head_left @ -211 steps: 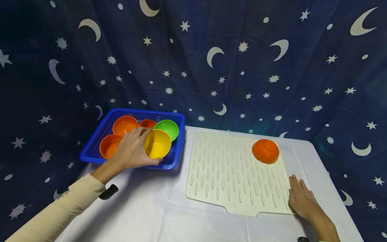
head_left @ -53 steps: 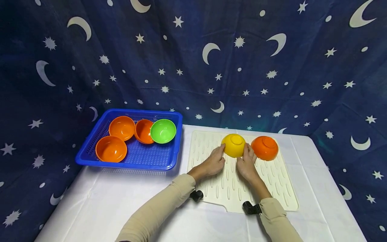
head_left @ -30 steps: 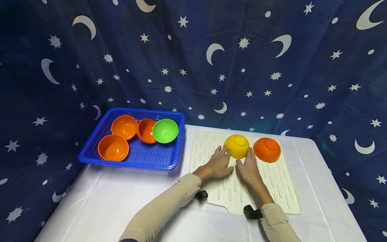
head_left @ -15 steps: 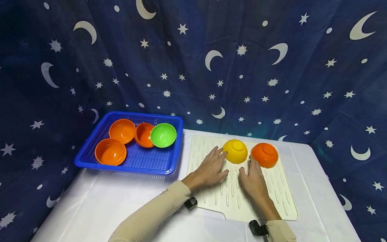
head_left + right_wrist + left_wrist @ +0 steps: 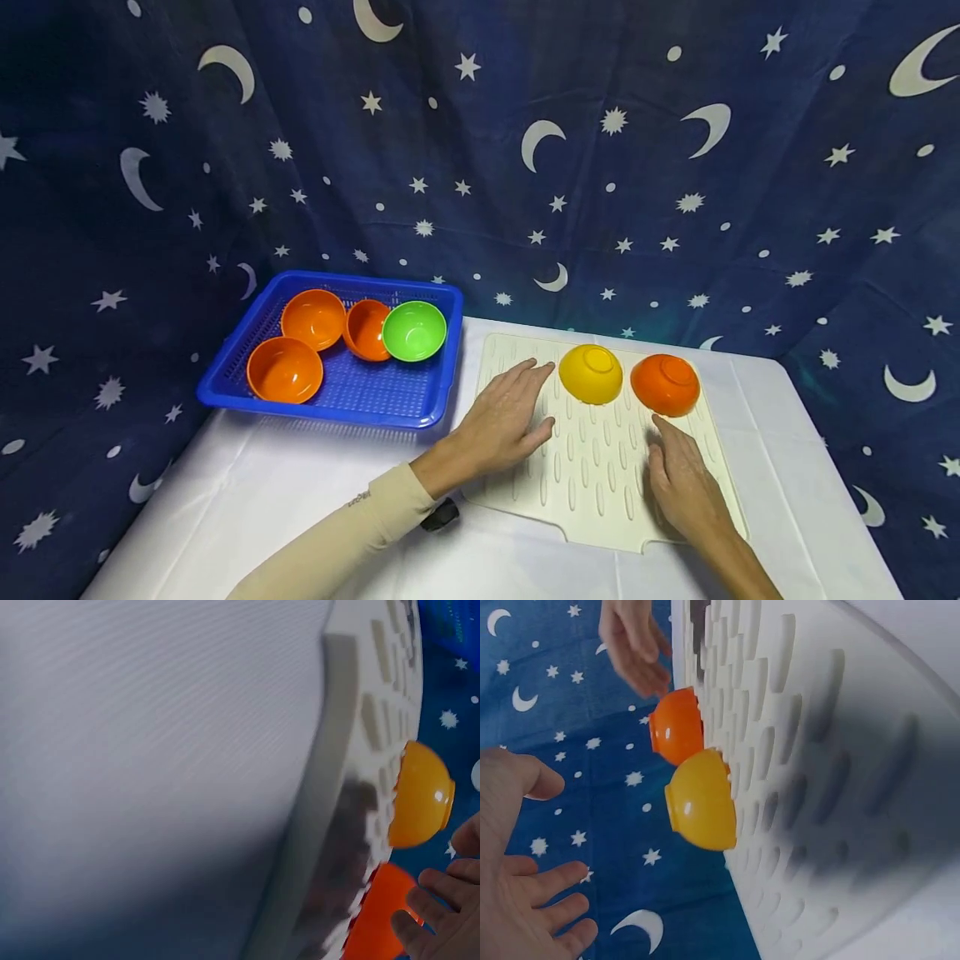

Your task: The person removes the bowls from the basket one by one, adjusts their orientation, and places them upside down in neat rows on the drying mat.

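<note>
In the head view, your left hand [image 5: 495, 425] hovers above the ribbed white mat [image 5: 603, 525], just left of the upturned yellow bowl [image 5: 591, 375], its fingers extended, thumb apart, holding nothing. Your right hand [image 5: 688, 483] is just nearer you than the upturned orange bowl [image 5: 665, 385], also empty. Three other orange bowls [image 5: 285, 369] and a green bowl [image 5: 414, 332] lie in the blue basket [image 5: 330, 410] on the table [image 5: 315, 500].

In the left wrist view, your left fingers stand clear of the yellow bowl.

In the right wrist view, your right fingers, slightly apart, overlap the orange bowl; you cannot tell whether they touch it.
</note>
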A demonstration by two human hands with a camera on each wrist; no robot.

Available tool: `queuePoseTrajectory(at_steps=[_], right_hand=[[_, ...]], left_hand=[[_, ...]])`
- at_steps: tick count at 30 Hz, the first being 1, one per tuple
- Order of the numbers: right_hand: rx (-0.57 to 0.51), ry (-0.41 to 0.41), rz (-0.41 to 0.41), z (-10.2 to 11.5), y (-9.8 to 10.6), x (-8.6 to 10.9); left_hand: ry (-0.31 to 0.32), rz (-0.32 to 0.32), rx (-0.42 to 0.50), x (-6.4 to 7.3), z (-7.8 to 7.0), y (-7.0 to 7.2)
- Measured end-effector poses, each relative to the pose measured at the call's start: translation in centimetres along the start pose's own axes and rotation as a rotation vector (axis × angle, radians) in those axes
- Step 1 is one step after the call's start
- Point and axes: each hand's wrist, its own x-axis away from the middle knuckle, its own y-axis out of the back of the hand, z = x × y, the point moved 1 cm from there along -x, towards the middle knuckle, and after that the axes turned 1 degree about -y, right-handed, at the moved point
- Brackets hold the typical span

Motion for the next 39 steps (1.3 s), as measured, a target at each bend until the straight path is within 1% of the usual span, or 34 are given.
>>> queuePoseTrajectory(at_steps=[4, 8, 12, 15, 17, 20, 22, 25, 27, 31, 34, 37, 39], right_hand=[[0.039, -0.019, -0.022, -1.7, 0.9, 0.7], [0.116, -0.070, -0.074, -3.9, 1.6, 1.5], [0.194, -0.171, -0.119, -6.5, 2.4, 2.2], [0.196, -0.244, -0.108, -8.1, 2.9, 2.6], [0.176, -0.280, -0.073, -9.1, 3.1, 2.7], [0.155, -0.290, -0.006, -10.3, 3.3, 2.5], [0.153, -0.280, 0.047, -10.9, 3.4, 2.5], [0.162, -0.242, 0.105, -11.8, 3.4, 2.6], [0.172, -0.220, 0.130, -12.2, 3.4, 2.8], [0.180, -0.208, 0.179, -12.6, 3.5, 3.0], [0.145, -0.240, 0.235, -12.5, 3.8, 2.8], [0.131, -0.301, 0.299, -12.4, 4.0, 2.4], [0.130, -0.339, 0.333, -12.4, 4.0, 2.3]], left_hand=[[-0.004, -0.023, 0.009, 1.0, 0.7, 1.1], [-0.002, -0.032, 0.012, 1.6, 1.7, 1.9], [0.001, -0.057, 0.024, 2.2, 3.0, 3.0], [0.007, -0.084, 0.024, 2.9, 4.2, 3.8], [0.020, -0.096, 0.021, 3.3, 4.9, 4.3], [0.042, -0.112, 0.017, 3.7, 5.9, 4.9], [0.055, -0.106, 0.007, 4.0, 6.3, 5.3], [0.068, -0.094, -0.010, 4.4, 7.0, 5.8], [0.081, -0.082, -0.016, 4.8, 7.5, 6.1], [0.110, -0.070, -0.012, 5.8, 8.8, 7.2], [0.138, -0.079, -0.017, 6.6, 9.9, 8.2], [0.167, -0.089, -0.017, 7.3, 11.0, 8.9], [0.203, -0.088, -0.007, 7.8, 11.7, 9.3]])
